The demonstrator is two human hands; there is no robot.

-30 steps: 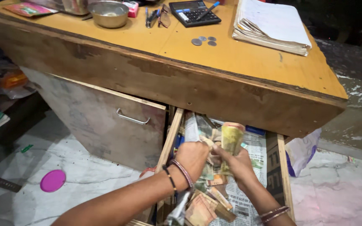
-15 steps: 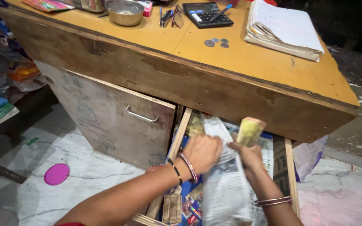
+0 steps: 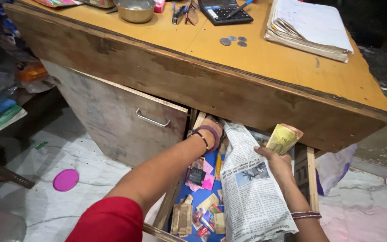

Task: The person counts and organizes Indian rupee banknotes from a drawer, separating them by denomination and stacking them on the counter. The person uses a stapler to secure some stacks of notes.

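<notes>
The right hand (image 3: 277,162) is closed around a folded bundle of banknotes (image 3: 283,138) and lifts it just above the open drawer (image 3: 312,179), at the front edge of the wooden desk (image 3: 256,94). The same hand touches a folded newspaper (image 3: 251,192), which lies along the drawer and covers its right part. The left hand (image 3: 211,127) reaches deep into the back of the drawer, under the desk top — its fingers are hidden there, so it is not possible to tell if they grip something. On the blue drawer bottom, left of the newspaper, lie small cards, pink paper slips (image 3: 208,179) and some worn banknotes (image 3: 183,217). On the desk top stand a steel bowl (image 3: 135,10), a calculator (image 3: 225,11), some coins (image 3: 233,41) and a stack of papers (image 3: 310,27). A round pink lid (image 3: 65,179) lies on the floor, well apart.
</notes>
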